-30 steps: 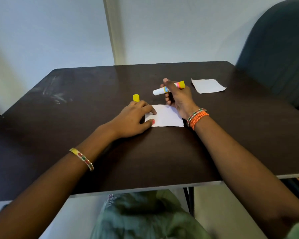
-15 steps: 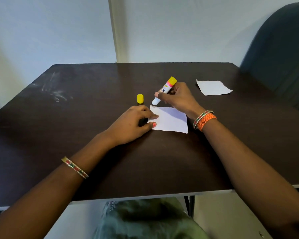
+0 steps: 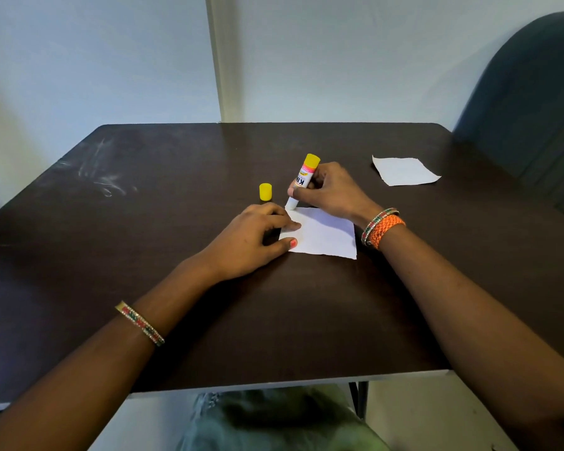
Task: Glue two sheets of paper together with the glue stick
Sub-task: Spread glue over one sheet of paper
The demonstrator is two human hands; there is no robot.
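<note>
A small white paper sheet [image 3: 326,234] lies in the middle of the dark table [image 3: 144,222]. My left hand [image 3: 254,242] presses its left edge flat with fingertips and thumb. My right hand [image 3: 334,190] grips the uncapped glue stick [image 3: 302,180], tilted with its yellow end up and its white tip touching the sheet's far left corner. The yellow cap [image 3: 265,192] stands on the table just left of the stick. A second white paper sheet [image 3: 404,170] lies apart at the far right.
A dark upholstered chair [image 3: 528,102] stands at the table's right rear corner. A pale wall runs behind the table. The table's near edge is close to my lap.
My right hand has swung the glue stick from lying level above the table to a steep tilt and lowered its tip onto the sheet's far left corner. My left hand stays on the sheet.
</note>
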